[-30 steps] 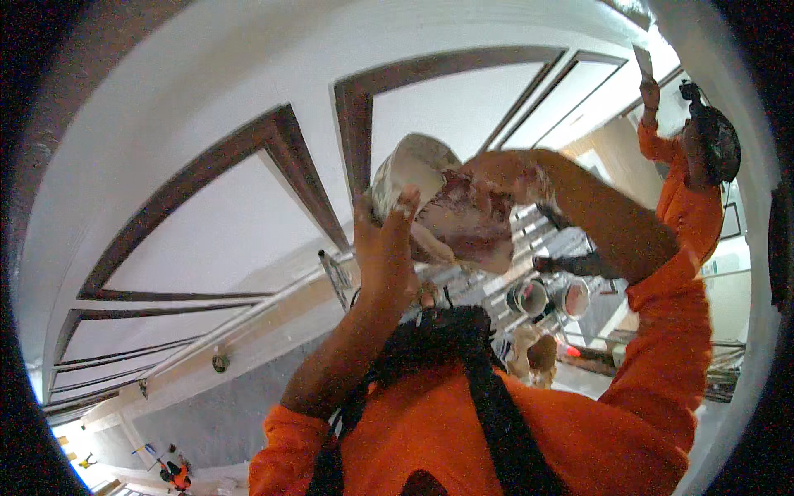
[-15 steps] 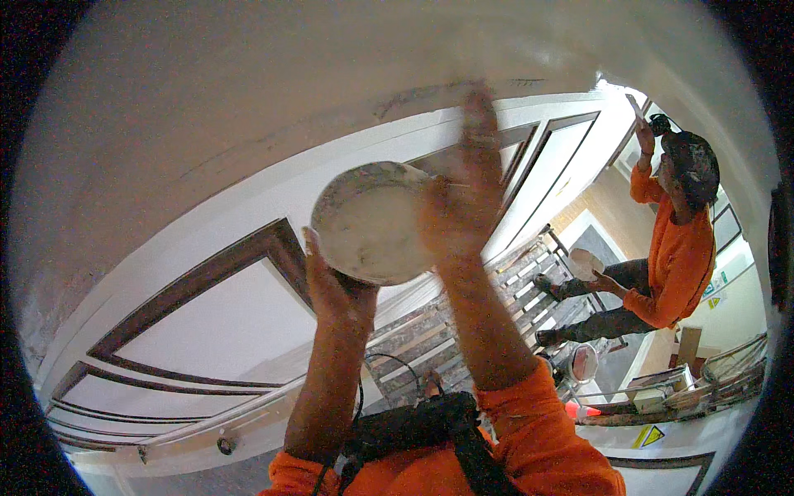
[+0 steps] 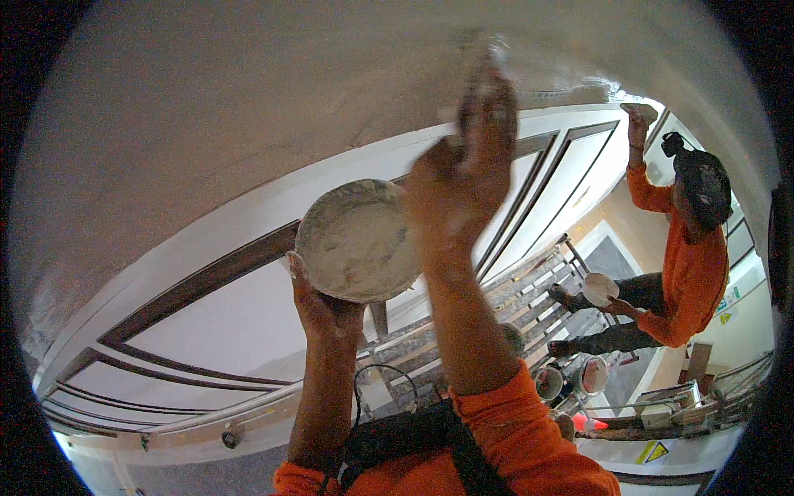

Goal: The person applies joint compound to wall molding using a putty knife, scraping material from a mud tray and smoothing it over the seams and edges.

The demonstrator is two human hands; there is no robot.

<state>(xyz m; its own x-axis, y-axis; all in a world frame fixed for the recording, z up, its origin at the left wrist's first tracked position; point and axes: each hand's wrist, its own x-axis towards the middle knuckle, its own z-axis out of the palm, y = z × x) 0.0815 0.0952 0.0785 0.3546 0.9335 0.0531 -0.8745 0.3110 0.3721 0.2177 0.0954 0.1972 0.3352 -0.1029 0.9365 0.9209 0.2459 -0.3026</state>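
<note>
The ceiling blocks upward reach; open air lies between the bowl and a co-worker.

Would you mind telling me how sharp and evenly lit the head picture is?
Head view: strong fisheye bend, black corners; the right hand and the tool tip it presses to the ceiling are motion-blurred; the plaster bowl in the left hand is sharper; glare whitens the upper right by the co-worker.
</note>
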